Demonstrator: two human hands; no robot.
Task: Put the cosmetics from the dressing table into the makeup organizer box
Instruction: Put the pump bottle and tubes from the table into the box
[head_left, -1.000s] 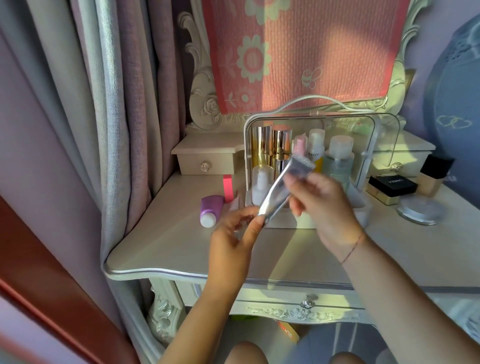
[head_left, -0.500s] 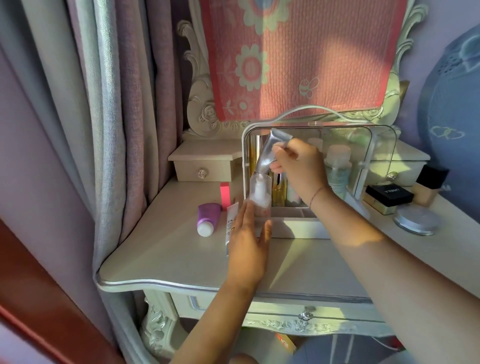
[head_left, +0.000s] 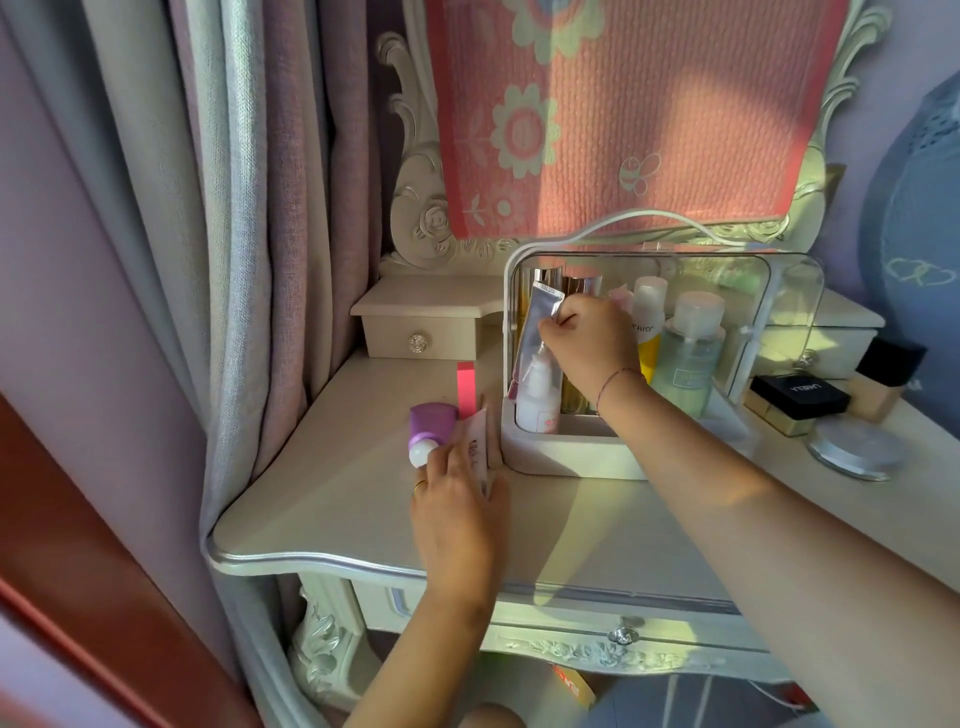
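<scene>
The white makeup organizer box (head_left: 561, 457) stands open on the dressing table (head_left: 332, 499), with several bottles inside. My right hand (head_left: 587, 338) is inside the box, pinching a silver tube (head_left: 540, 322) that stands upright at the left side, behind a small white bottle (head_left: 537, 389). My left hand (head_left: 457, 504) lies on the table left of the box, its fingers closed around a white tube (head_left: 478, 441). A purple tube with a white cap (head_left: 428, 423) lies just left of that, and a pink stick (head_left: 466, 387) stands behind it.
Right of the box sit a black compact (head_left: 800, 397), a round silver compact (head_left: 852, 449) and a black-capped foundation bottle (head_left: 888, 379). A small drawer unit (head_left: 423, 332) stands at the back left. Curtains (head_left: 249, 260) hang along the table's left edge.
My right hand has carried the silver tube into the box and lowered it at the left side. My left hand has let go of the tube and moved down-left onto the white tube.
</scene>
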